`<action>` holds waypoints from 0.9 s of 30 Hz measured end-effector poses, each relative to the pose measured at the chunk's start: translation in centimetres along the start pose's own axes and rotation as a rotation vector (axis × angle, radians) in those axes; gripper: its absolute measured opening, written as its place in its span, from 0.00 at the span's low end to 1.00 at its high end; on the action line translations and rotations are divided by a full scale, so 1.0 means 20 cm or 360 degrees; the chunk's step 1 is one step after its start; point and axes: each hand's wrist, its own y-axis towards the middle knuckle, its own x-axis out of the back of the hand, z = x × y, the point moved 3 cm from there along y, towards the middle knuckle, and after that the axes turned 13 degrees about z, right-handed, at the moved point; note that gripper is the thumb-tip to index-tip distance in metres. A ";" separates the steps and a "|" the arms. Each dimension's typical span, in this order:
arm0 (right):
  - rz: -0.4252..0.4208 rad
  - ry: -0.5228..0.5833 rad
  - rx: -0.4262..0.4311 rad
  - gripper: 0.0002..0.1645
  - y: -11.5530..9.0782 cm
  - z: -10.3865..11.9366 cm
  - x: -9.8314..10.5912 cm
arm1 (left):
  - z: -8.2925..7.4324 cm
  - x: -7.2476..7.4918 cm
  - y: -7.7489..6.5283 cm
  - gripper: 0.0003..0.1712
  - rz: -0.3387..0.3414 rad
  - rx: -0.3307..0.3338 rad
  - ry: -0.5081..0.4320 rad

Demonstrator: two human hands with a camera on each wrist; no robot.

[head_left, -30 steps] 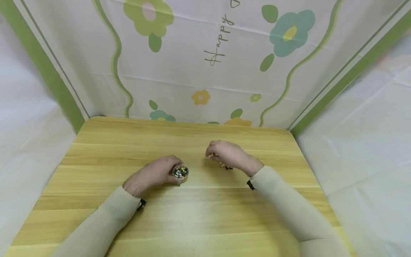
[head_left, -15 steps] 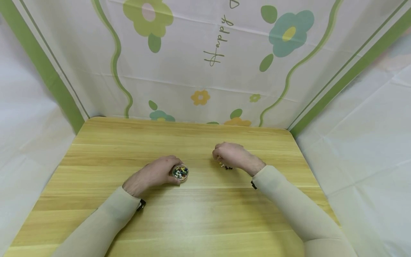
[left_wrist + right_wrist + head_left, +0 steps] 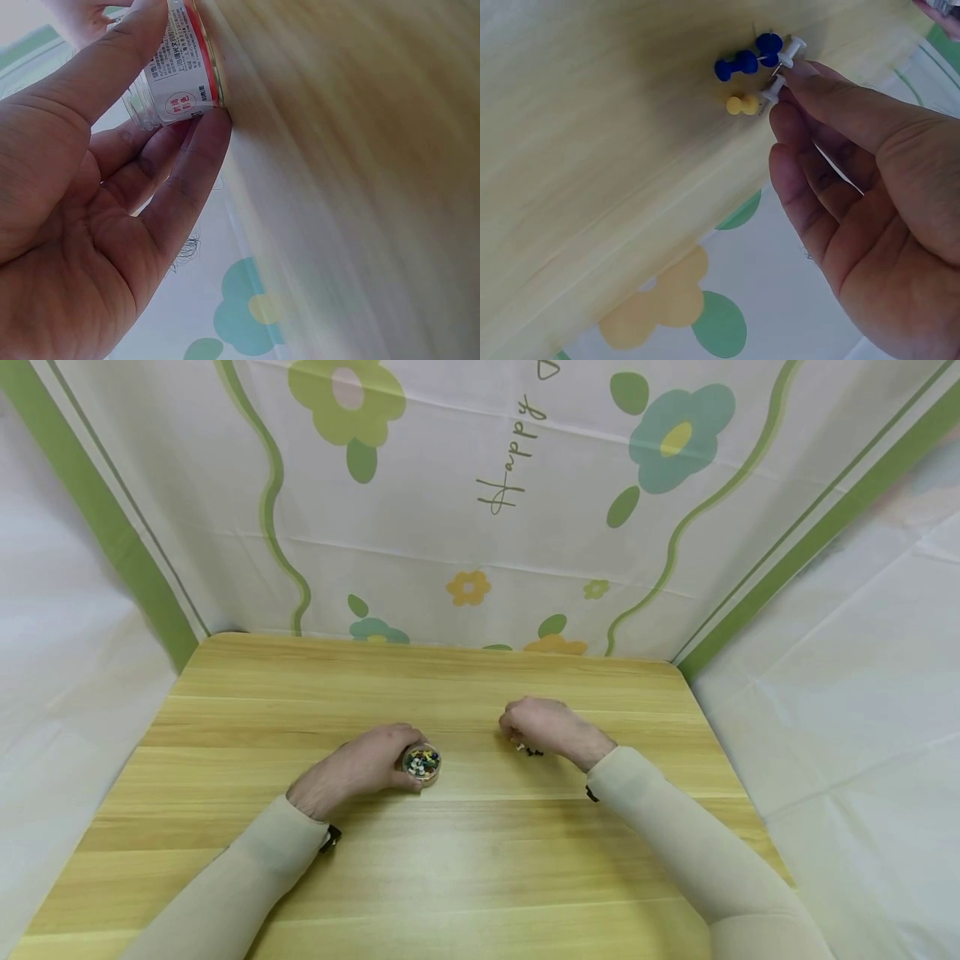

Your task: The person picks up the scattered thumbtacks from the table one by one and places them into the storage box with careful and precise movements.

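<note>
My left hand [image 3: 367, 762] grips a small round clear jar [image 3: 438, 774] that stands on the table. The jar's open top shows many-coloured push pins [image 3: 422, 762]. In the left wrist view a white label with red edging [image 3: 180, 71] wraps the jar, with thumb and fingers on either side. My right hand [image 3: 546, 727] is low over a small cluster of push pins, its thumb and index finger pinching a white push pin [image 3: 775, 88]. Close by lie another white push pin [image 3: 793, 51], a yellow push pin [image 3: 742, 105] and two blue push pins [image 3: 736, 66].
The wood-grain table [image 3: 450, 877] extends all round both hands. A white curtain with printed flowers [image 3: 420, 510] hangs along its far edge, and white sheets [image 3: 862, 718] flank the sides.
My right hand has moved slightly right and down towards the push pin cluster, its fingers drawing together. The left hand and the jar have stayed in place.
</note>
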 end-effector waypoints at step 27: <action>-0.0239 0.0008 0.0211 0.04 0.02 0.12 0.08 | 0.00 0.00 0.00 0.34 -0.0004 -0.0013 0.0014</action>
